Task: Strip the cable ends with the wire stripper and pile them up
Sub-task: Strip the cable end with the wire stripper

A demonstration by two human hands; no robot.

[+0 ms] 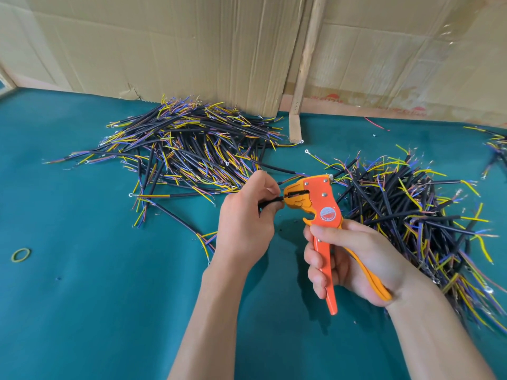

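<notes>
One cable (270,202) pinched by left hand (247,215); one stripper (319,212) gripped by right hand (354,259); two piles (189,149)

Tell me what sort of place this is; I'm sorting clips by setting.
Probably a small, makeshift cable-processing workbench: big piles of cut cables on a green-covered table, cardboard sheets as a backdrop, and an orange wire stripper in use.

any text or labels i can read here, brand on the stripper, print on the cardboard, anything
Round red and silver sticker on the wire stripper, at: it bears print, too small and blurred to read.
Faded red print along the foot of the right cardboard sheet, at: it seems to stand upside down, too washed out to read.
Black cable pinched in the left hand: no marking shows.
Nothing else carries text.
</notes>
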